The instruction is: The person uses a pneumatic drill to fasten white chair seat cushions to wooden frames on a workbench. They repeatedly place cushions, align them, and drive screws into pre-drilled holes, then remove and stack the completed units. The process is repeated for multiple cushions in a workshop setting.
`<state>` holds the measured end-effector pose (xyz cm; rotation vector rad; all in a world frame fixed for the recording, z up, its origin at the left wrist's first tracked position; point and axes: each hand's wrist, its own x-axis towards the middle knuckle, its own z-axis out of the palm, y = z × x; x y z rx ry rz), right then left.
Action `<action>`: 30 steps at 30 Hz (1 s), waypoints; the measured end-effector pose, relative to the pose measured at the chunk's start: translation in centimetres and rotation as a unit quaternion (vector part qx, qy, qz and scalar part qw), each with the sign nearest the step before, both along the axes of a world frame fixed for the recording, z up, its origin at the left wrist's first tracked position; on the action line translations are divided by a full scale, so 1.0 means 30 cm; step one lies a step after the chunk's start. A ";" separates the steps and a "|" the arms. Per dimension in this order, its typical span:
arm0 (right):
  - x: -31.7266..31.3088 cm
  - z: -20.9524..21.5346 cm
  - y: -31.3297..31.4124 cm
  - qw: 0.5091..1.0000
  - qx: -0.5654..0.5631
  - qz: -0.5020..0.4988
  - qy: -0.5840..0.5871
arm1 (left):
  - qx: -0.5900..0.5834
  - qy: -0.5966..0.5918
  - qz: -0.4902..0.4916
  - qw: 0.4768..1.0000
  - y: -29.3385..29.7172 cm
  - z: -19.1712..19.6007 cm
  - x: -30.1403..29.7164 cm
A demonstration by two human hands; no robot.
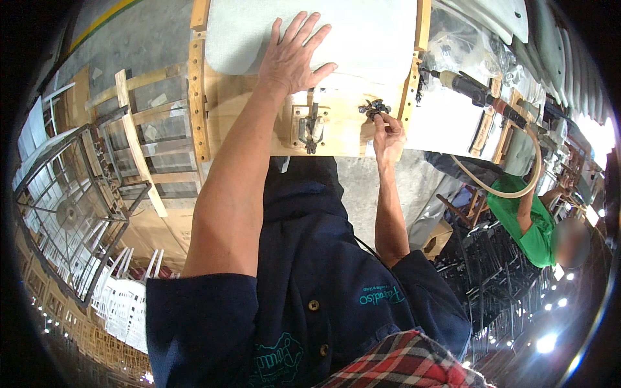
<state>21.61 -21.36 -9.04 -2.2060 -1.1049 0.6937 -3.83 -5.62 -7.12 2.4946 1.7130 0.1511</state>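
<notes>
My left hand [291,63] lies flat with fingers spread on a white, fabric-like panel [362,39]. The panel rests against a light wooden board [242,123] close to my body. At the board's right, my right hand [389,134] is closed in a pinch at the near edge of a small heap of dark hardware pieces [374,107]. What sits between those fingertips is too small to make out. A metal toggle clamp [312,129] on a small wooden base stands on the board between my two arms.
Drilled wooden rails [198,97] flank the board. On the right lies a power driver [467,87] with a pale hose [538,161]. Beyond it, a person in a green shirt [511,204] works. Wooden slats [132,129] and a caged fan [68,210] are at left.
</notes>
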 end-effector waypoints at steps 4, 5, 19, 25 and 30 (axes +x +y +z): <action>0.064 -0.058 -0.027 0.993 0.050 -0.006 0.107 | 0.005 0.003 -0.006 1.000 0.002 0.013 -0.002; 0.068 -0.048 -0.023 0.989 0.039 -0.017 0.140 | 0.007 0.001 -0.007 1.000 0.002 0.008 -0.004; 0.044 0.120 0.098 0.867 0.076 -0.040 0.491 | 0.025 -0.050 -0.014 0.998 0.002 -0.016 -0.009; -0.102 0.171 0.340 0.966 0.051 0.020 0.252 | 0.037 -0.082 -0.021 0.996 0.003 -0.010 -0.022; -0.232 0.119 0.548 0.982 0.087 0.114 0.127 | 0.039 -0.112 -0.016 0.993 0.003 -0.023 -0.014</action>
